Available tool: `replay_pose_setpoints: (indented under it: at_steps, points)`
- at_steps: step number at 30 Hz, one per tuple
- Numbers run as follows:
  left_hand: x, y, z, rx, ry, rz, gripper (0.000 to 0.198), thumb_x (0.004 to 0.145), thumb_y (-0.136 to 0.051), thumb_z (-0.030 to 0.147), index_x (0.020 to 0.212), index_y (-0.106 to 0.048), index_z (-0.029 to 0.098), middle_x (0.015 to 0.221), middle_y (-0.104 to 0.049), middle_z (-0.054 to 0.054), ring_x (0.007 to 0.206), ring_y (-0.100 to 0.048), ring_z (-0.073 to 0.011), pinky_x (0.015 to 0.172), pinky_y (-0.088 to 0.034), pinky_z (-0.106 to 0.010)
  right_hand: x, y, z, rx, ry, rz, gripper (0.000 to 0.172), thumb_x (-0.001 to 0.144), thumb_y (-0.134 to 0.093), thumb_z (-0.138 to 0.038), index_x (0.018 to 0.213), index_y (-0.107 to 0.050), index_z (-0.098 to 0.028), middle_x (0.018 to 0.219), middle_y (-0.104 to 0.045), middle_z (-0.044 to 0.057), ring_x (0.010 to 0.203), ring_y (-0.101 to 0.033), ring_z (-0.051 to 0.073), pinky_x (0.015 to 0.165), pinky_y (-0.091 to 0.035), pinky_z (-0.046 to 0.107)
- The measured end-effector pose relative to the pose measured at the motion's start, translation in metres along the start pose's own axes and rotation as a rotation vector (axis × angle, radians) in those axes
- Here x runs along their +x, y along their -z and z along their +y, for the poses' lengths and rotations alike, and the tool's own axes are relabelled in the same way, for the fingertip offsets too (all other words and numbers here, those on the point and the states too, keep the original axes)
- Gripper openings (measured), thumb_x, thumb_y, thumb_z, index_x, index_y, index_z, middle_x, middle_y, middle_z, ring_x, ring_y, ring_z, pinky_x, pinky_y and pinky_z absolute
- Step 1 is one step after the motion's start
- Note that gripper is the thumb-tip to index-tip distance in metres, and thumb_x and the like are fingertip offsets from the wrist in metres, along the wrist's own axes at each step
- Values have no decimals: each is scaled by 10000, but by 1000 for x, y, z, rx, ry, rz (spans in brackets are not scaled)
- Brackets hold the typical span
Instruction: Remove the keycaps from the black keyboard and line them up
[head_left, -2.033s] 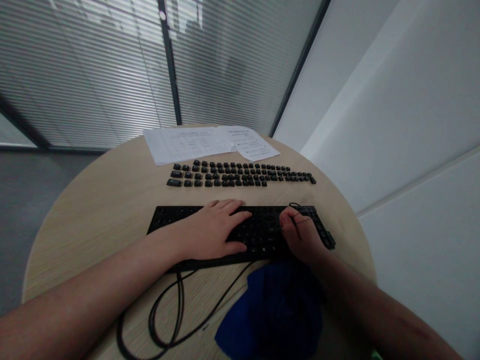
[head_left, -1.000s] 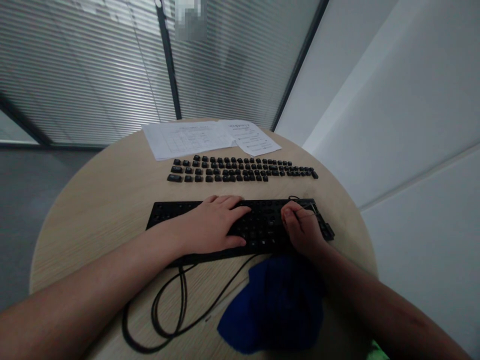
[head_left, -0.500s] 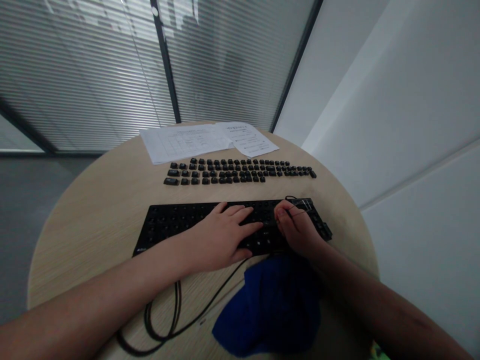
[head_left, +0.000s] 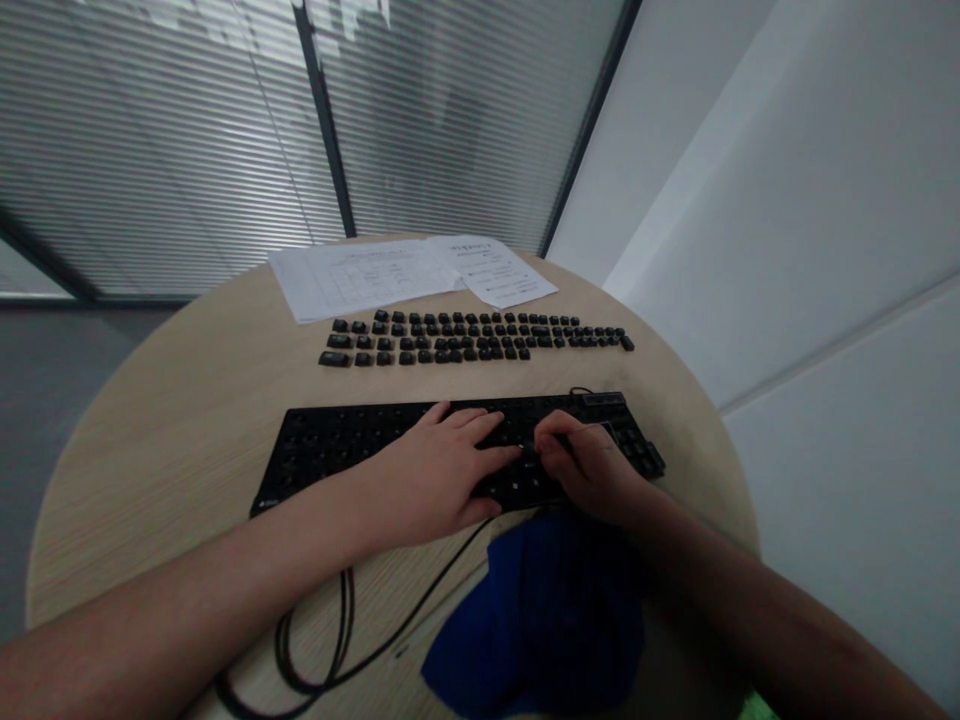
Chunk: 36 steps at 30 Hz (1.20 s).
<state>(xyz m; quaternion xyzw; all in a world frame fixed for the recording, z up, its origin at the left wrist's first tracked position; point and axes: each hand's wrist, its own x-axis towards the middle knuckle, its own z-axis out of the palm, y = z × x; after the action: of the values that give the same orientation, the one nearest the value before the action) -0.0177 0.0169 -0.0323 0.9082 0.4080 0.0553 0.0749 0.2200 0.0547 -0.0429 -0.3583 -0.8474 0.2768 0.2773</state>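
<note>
Head view, closest first: a blue cloth (head_left: 536, 610) lies bunched at the near edge of the round table (head_left: 172, 420), just under the right arm. Beside it a black cable (head_left: 330, 640) curls in loops on the wood and runs up to the keyboard (head_left: 337, 440). The keyboard lies flat across the middle of the table, just past the cloth. Most of its top looks bare, with little holes where keys would sit. The left hand (head_left: 442, 470) rests flat on the middle of the keyboard, its fingers straight and a little apart. It probably lies like that to stop the keyboard from sliding. The right hand (head_left: 589, 465) is on the keyboard too, just beside the left, and their fingertips almost meet. Its fingers are curled close together with the tips down on the board. A thin wire line shows by the knuckles, but I cannot tell if the fingers pinch it. Farther back, loose black keys (head_left: 472, 337) lie in neat rows, well apart from the keyboard, likely to keep them in order. Behind them, white papers (head_left: 375, 272) lie at the far edge, with window blinds (head_left: 187, 130) past the table.
</note>
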Motion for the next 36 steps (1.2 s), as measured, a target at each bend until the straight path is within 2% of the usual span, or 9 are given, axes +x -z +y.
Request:
replay_pose_setpoints:
  at_steps: [4,7,12,16,24,31,36]
  points:
    - [1,6,0,-64,-6,17,578,904,-733,436,1447,-605,286,1480,-611,-153,1381,-559,-385,1153,-392,-575,-1,2,3,81,-136,165,208,1001,-465,-307,824,-548,-238,549,-562,-45,483,-514,126,517,-392,239]
    - [1,9,0,-84,-5,40,515,879,-758,420,1344,-657,224,1424,-648,-152,1322,-607,-367,1132,-429,-545,1,5,6,112,-254,257,211,986,-482,-336,811,-544,-236,503,-549,-54,447,-498,122,477,-370,231]
    - [2,10,1,-63,14,36,399,867,-773,430,1188,-710,202,1410,-659,-149,1300,-621,-367,1140,-422,-559,6,7,11,151,-364,185,270,984,-496,-402,772,-523,-236,468,-536,-59,406,-464,110,440,-355,223]
    - [2,10,1,-70,12,21,389,856,-784,425,1164,-710,199,1390,-667,-146,1293,-623,-365,1131,-424,-546,9,7,9,170,-406,150,277,979,-485,-415,769,-511,-237,462,-526,-63,382,-436,104,422,-349,218]
    - [2,9,1,-79,12,28,370,847,-787,432,1130,-712,205,1370,-677,-138,1274,-631,-365,1106,-435,-540,8,3,6,134,-360,63,267,992,-465,-419,799,-510,-240,498,-539,-52,423,-485,127,430,-362,227]
    - [3,9,1,-62,24,1,400,849,-797,445,1157,-704,206,1381,-671,-142,1293,-619,-352,1129,-423,-544,5,1,-1,-48,-203,64,203,974,-471,-320,788,-512,-249,525,-527,-40,450,-476,143,466,-342,258]
    - [2,7,0,-80,14,29,402,845,-798,433,1161,-702,206,1386,-671,-139,1297,-620,-360,1132,-418,-551,2,-5,8,14,-248,135,244,998,-462,-351,786,-519,-244,514,-541,-38,445,-494,139,455,-354,243]
